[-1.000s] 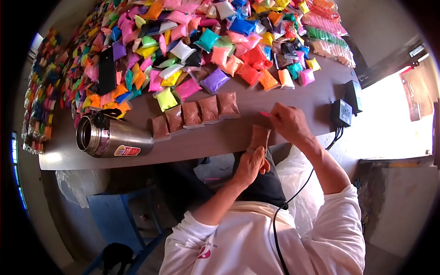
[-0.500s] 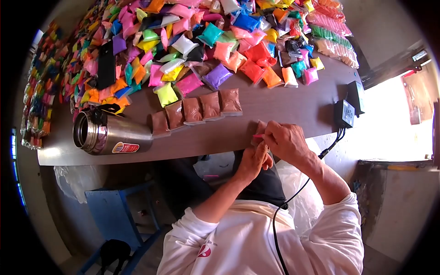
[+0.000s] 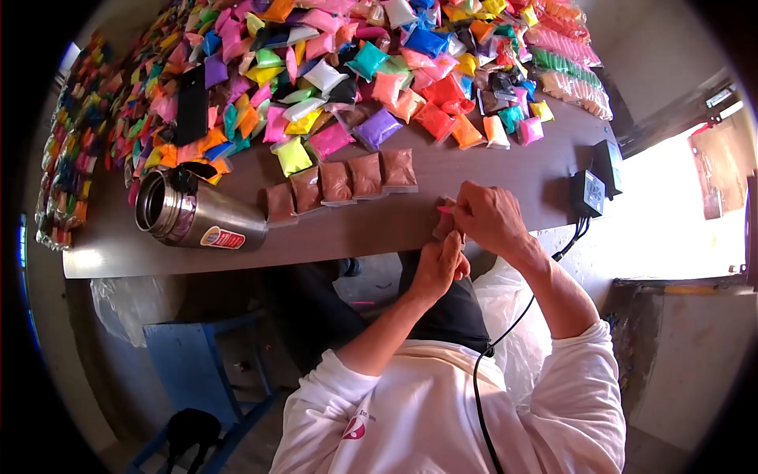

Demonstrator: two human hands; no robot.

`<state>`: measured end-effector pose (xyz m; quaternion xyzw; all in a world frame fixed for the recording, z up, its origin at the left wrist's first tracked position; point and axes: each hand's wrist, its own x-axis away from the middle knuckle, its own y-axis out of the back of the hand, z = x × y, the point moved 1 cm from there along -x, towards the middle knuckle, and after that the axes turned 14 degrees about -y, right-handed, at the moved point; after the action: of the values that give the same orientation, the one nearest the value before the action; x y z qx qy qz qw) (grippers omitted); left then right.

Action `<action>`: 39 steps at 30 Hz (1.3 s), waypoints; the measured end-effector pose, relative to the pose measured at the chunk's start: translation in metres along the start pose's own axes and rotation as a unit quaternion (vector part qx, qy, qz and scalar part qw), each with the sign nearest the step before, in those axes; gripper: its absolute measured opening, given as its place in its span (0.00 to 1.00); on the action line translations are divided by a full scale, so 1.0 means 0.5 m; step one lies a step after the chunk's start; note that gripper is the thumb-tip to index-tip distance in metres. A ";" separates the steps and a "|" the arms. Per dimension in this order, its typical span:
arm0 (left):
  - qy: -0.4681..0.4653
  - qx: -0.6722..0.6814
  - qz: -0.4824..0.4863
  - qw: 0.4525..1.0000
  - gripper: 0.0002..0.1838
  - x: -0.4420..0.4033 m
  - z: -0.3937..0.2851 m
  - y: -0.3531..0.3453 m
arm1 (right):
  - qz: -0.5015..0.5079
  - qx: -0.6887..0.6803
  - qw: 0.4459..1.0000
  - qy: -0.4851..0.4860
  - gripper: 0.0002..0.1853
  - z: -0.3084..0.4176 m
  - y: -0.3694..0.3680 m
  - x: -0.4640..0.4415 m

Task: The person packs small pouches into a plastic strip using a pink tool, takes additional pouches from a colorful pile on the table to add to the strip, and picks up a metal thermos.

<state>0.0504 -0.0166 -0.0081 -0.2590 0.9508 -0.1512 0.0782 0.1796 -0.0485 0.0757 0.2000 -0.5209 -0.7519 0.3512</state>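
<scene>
My right hand is closed on a slim pink piece that pokes out past the fingertips; its kind does not show. Under it, at the table's front edge, lies a small clear packet with brown filling, partly covered by my fingers. My left hand is closed at the packet's near end, thumb and fingers pressed together there. To the left, several like brown packets lie side by side in a slanting row.
A steel flask lies on its side at the left front. Colourful packets heap across the back, with a black phone on them. Black boxes with cables sit at the right edge. A blue chair stands below left.
My right hand and the pink piece have moved away from me along the brown packet, toward its far end. My left hand remains at the near end. The view has shifted slightly.
</scene>
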 end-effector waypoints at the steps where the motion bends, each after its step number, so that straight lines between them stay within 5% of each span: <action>1: -0.007 0.001 0.001 1.000 0.26 0.001 0.001 0.000 | -0.009 -0.003 1.000 -0.002 0.07 0.000 -0.001 -0.003; 4: -0.003 0.014 -0.013 1.000 0.37 0.006 0.002 -0.001 | -0.020 -0.008 1.000 0.000 0.06 -0.006 -0.006 -0.019; 11: 0.012 -0.015 -0.052 0.998 0.35 0.014 0.026 -0.004 | -0.052 -0.083 0.993 -0.073 0.06 -0.045 -0.005 -0.023; 18: 0.055 0.034 -0.037 0.997 0.30 0.018 0.024 -0.007 | -0.034 -0.087 0.994 0.053 0.09 -0.033 -0.015 0.070; 22: 0.037 0.000 -0.029 0.999 0.35 0.015 0.014 -0.001 | -0.029 -0.099 0.994 0.039 0.08 -0.044 -0.019 0.048; 28: 0.016 -0.011 -0.026 0.999 0.33 0.010 -0.001 -0.005 | -0.012 -0.145 0.989 0.001 0.07 -0.076 -0.030 0.016; 31: 0.029 -0.026 -0.034 0.999 0.32 0.022 -0.001 -0.002 | -0.084 -0.095 0.991 -0.044 0.07 -0.100 -0.017 -0.005; 34: 0.038 -0.033 -0.040 0.998 0.32 0.023 0.003 0.004 | -0.038 -0.209 0.969 -0.129 0.13 -0.096 0.012 -0.001; 39: 0.030 -0.014 -0.036 0.999 0.31 0.025 0.010 -0.004 | 0.054 -0.170 0.971 -0.161 0.18 -0.026 0.006 0.029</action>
<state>0.0419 -0.0262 -0.0132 -0.2893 0.9449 -0.1481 0.0403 0.1794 -0.0683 0.0747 -0.0144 -0.4451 -0.8316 0.3319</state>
